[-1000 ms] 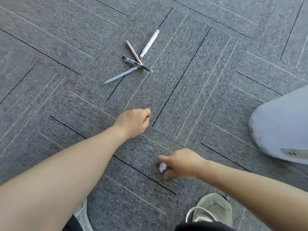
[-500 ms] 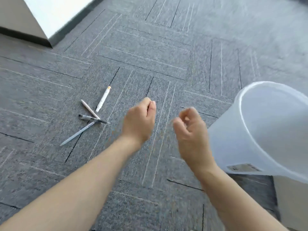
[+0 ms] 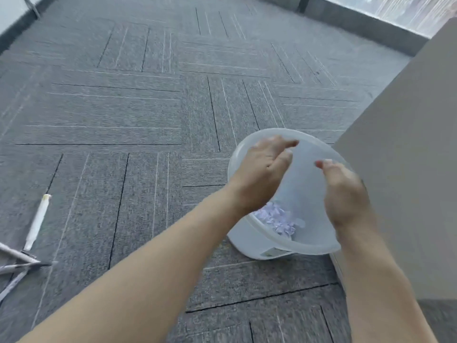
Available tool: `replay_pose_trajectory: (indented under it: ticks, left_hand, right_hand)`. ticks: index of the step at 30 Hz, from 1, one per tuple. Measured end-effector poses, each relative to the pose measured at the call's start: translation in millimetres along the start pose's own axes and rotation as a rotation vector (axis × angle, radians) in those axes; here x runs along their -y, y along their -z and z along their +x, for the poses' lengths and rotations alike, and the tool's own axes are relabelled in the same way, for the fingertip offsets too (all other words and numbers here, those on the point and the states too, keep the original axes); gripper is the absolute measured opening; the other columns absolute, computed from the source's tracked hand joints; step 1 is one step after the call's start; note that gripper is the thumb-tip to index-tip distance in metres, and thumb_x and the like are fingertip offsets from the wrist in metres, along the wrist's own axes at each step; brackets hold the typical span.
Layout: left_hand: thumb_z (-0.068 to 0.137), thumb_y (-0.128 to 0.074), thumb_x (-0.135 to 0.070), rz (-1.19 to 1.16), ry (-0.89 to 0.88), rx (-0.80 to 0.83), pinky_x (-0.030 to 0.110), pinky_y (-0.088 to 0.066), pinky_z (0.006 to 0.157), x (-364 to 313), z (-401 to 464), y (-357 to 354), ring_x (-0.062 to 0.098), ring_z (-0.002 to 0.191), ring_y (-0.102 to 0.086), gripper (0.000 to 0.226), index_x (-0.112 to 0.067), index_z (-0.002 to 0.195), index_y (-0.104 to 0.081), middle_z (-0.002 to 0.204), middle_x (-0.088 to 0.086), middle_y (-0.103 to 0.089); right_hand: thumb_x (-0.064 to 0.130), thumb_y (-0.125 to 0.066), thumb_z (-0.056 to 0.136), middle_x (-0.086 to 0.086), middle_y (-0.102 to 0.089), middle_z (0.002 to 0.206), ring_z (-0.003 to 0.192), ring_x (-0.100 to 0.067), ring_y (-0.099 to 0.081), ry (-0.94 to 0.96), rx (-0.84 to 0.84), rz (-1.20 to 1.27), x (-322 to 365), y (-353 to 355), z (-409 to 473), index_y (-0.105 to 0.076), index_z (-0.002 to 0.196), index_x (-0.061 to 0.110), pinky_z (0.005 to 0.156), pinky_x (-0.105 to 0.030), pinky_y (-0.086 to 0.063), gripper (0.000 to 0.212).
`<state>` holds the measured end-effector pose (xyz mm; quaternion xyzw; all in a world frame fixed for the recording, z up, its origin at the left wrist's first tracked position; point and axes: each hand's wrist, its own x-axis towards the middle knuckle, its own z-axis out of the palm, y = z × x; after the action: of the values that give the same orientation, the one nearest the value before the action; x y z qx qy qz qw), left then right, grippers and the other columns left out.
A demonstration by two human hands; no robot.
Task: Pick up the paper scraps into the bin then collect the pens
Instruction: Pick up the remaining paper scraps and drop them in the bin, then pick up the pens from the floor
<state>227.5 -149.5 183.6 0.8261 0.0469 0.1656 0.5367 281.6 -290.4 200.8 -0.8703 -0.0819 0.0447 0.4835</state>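
Both hands, left hand (image 3: 262, 174) and right hand (image 3: 343, 191), spread open over the bin (image 3: 249, 240), dropping scraps (image 3: 277, 219); pens (image 3: 27, 243) at left await collecting.

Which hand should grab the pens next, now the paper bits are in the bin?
Probably the left hand. The pens lie on the carpet far to the left, on that arm's side. The right hand hangs over the bin by the grey panel, so it would have to cross over.

Scraps (image 3: 277, 219) in bin (image 3: 249, 240), pens (image 3: 37, 224) left.
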Motion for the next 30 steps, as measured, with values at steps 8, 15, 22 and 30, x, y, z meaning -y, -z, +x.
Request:
replay_pose_trajectory:
  ticks: [8, 15, 22, 30]
  left_hand:
    - [0.095, -0.039, -0.022, 0.252, 0.245, -0.51, 0.024, -0.044, 0.073, 96, -89, 114, 0.008, 0.089, -0.058, 0.025, -0.019, 0.097, -0.064, 0.095, -0.008, -0.063]
    - [0.082, -0.052, -0.008, 0.784, 1.017, -0.627, 0.042, -0.04, 0.082, 208, -289, 208, 0.034, 0.1, -0.049, 0.024, -0.012, 0.105, -0.057, 0.111, 0.013, -0.053]
    - [0.088, -0.049, -0.029, 1.012, 1.219, -0.245, 0.038, -0.038, 0.09, 244, -379, 237, 0.025, 0.111, -0.044, 0.029, -0.019, 0.114, -0.046, 0.117, 0.005, -0.047]
    - [0.093, -0.039, -0.012, 0.805, 0.93, -0.495, 0.026, -0.037, 0.05, 251, -386, 263, 0.014, 0.062, -0.042, 0.008, -0.016, 0.091, -0.032, 0.074, 0.001, -0.047]
  right_hand:
    - [0.018, -0.049, 0.087, -0.007, -0.067, 0.073, 0.066, -0.032, -0.06, 0.39, 0.31, 0.272, 80, -111, -63, -0.067, 0.085, 0.019, 0.06, -0.046, -0.048, 0.018]
    - [0.019, -0.044, 0.094, 0.0, -0.06, 0.116, 0.098, -0.023, -0.059, 0.722, 1.029, -0.48, 66, -330, -152, -0.056, 0.123, 0.024, 0.074, -0.037, -0.051, 0.032]
    - [0.013, -0.05, 0.091, -0.011, -0.039, 0.141, 0.13, -0.033, -0.036, 1.43, 0.921, -1.066, 60, -474, -194, -0.045, 0.134, 0.019, 0.097, -0.044, -0.041, 0.044]
    - [0.015, -0.04, 0.1, 0.002, -0.06, 0.084, 0.077, -0.018, -0.06, 1.214, 0.911, -0.804, 47, -511, -185, -0.051, 0.101, 0.015, 0.093, -0.044, -0.049, 0.011]
